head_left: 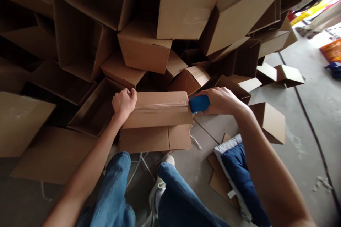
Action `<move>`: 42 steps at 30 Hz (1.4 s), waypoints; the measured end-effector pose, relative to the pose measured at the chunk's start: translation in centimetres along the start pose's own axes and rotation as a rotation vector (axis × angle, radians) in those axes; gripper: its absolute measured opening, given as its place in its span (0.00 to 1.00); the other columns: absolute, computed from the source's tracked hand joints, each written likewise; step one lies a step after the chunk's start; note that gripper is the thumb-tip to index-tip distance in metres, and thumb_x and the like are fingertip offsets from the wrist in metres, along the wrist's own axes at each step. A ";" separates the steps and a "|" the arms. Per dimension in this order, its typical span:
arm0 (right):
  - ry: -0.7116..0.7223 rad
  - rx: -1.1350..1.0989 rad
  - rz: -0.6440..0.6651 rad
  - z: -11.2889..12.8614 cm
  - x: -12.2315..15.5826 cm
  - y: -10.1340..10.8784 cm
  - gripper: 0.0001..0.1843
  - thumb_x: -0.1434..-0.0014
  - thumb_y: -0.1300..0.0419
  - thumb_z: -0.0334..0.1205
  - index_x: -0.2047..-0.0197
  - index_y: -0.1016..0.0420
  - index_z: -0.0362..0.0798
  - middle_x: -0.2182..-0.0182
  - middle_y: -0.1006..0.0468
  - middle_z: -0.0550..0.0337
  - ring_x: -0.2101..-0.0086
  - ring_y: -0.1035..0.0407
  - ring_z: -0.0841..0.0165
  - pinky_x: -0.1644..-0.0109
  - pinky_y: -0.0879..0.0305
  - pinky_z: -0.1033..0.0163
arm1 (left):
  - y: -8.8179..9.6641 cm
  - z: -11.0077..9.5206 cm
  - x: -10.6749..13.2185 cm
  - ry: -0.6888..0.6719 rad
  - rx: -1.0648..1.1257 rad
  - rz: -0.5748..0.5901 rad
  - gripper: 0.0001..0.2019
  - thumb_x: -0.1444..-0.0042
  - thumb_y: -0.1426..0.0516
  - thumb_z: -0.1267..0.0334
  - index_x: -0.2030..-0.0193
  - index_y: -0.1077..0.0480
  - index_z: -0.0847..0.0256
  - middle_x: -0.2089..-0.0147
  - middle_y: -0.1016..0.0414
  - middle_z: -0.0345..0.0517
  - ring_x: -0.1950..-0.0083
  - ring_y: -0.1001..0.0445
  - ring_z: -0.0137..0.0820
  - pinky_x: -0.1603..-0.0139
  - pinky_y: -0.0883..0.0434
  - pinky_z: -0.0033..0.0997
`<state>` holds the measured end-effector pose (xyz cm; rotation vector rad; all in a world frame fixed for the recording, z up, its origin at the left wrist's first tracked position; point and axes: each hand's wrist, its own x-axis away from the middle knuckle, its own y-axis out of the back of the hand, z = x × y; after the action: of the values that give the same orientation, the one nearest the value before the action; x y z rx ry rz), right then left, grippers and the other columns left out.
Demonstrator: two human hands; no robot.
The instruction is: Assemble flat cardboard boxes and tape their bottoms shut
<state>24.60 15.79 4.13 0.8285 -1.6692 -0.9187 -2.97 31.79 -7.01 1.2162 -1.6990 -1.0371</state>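
Open cartons [77, 39] crowd the far and left sides, while bare concrete floor [301, 163] gives room at right, past a blue cushion [234, 165]. Between the hands lies a ribbed-edged brown cardboard carton [160, 118], long axis left to right, clear tape [160, 105] along its top (glossy, slightly wrinkled). The right hand's [222, 101] fingers grasp a blue tape dispenser [199, 103] at its right end; the left hand's [124, 103] curl at its left end, whether gripping I cannot tell.

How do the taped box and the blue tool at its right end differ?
Colour: the taped box is brown, the blue tool blue.
Size: the taped box is much larger than the blue tool.
Hands: the left hand is on the taped box; the right hand holds the blue tool.
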 end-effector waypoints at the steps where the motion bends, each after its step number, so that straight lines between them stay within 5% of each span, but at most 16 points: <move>1: -0.006 -0.017 -0.016 0.0 0.2 -0.3 0.32 0.52 0.29 0.46 0.42 0.19 0.55 0.53 0.14 0.52 0.51 0.21 0.49 0.51 0.31 0.53 | 0.0 0.0 0.1 -0.004 0.002 -0.005 0.26 0.31 0.54 0.52 0.54 0.18 0.65 0.55 0.15 0.66 0.50 0.17 0.55 0.47 0.25 0.48; 10: 0.028 0.030 0.053 -0.5 -1.1 1.0 0.30 0.54 0.27 0.46 0.45 0.17 0.54 0.57 0.14 0.53 0.53 0.21 0.49 0.50 0.31 0.53 | -0.3 0.0 -0.5 0.001 0.007 -0.009 0.27 0.32 0.55 0.51 0.54 0.18 0.66 0.55 0.16 0.68 0.49 0.18 0.56 0.47 0.25 0.49; 14: -0.005 -0.009 -0.024 1.6 -0.4 -2.0 0.29 0.50 0.30 0.44 0.43 0.19 0.52 0.53 0.14 0.49 0.52 0.21 0.51 0.52 0.30 0.56 | -0.3 0.2 -0.1 -0.015 0.012 -0.028 0.27 0.33 0.55 0.51 0.55 0.18 0.67 0.55 0.16 0.69 0.50 0.18 0.57 0.48 0.26 0.49; 17: 0.023 -0.027 0.085 2.2 -0.3 -4.7 0.24 0.51 0.30 0.39 0.49 0.17 0.47 0.53 0.14 0.46 0.52 0.20 0.53 0.54 0.30 0.59 | -0.3 0.7 -0.2 -0.005 0.033 -0.027 0.26 0.33 0.55 0.50 0.56 0.19 0.65 0.56 0.16 0.68 0.51 0.18 0.57 0.51 0.25 0.48; 24: -0.298 -0.386 -0.202 -1.9 6.3 -9.8 0.34 0.47 0.30 0.59 0.42 0.24 0.51 0.54 0.15 0.50 0.57 0.20 0.52 0.55 0.26 0.54 | -0.4 1.4 -1.1 -0.043 0.052 -0.003 0.25 0.34 0.54 0.49 0.61 0.21 0.62 0.60 0.16 0.65 0.54 0.18 0.56 0.57 0.29 0.42; 28: -0.412 -0.536 -0.403 1.3 9.4 -13.9 0.34 0.37 0.40 0.62 0.36 0.30 0.48 0.46 0.19 0.43 0.49 0.23 0.48 0.48 0.25 0.46 | -0.3 2.2 -0.7 -0.066 0.101 -0.012 0.22 0.35 0.53 0.48 0.69 0.26 0.58 0.65 0.18 0.59 0.59 0.20 0.52 0.63 0.37 0.37; 33: -0.380 -0.630 -0.500 8.2 7.9 -19.0 0.29 0.27 0.53 0.45 0.27 0.39 0.44 0.44 0.23 0.39 0.47 0.25 0.50 0.45 0.26 0.45 | 0.8 5.1 -0.8 -0.116 0.300 -0.003 0.19 0.37 0.50 0.49 0.75 0.35 0.56 0.75 0.29 0.43 0.67 0.28 0.38 0.66 0.43 0.32; 38: -0.354 -0.574 -0.367 12.7 4.3 -21.9 0.33 0.33 0.52 0.29 0.26 0.38 0.42 0.52 0.21 0.42 0.53 0.24 0.53 0.48 0.24 0.47 | 2.6 7.3 0.1 0.011 0.452 0.015 0.15 0.36 0.47 0.56 0.74 0.33 0.57 0.71 0.27 0.37 0.61 0.28 0.34 0.61 0.38 0.27; 42: -0.320 -0.673 -0.345 12.9 3.6 -21.8 0.34 0.36 0.50 0.27 0.28 0.32 0.46 0.51 0.20 0.43 0.53 0.24 0.54 0.48 0.24 0.47 | 2.9 8.7 0.9 0.056 0.552 0.009 0.15 0.36 0.47 0.56 0.72 0.29 0.57 0.69 0.23 0.35 0.56 0.26 0.36 0.56 0.34 0.28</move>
<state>13.21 4.70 -15.95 0.5198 -1.3404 -1.8024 -12.11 32.99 -7.29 1.5549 -2.0143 -0.5272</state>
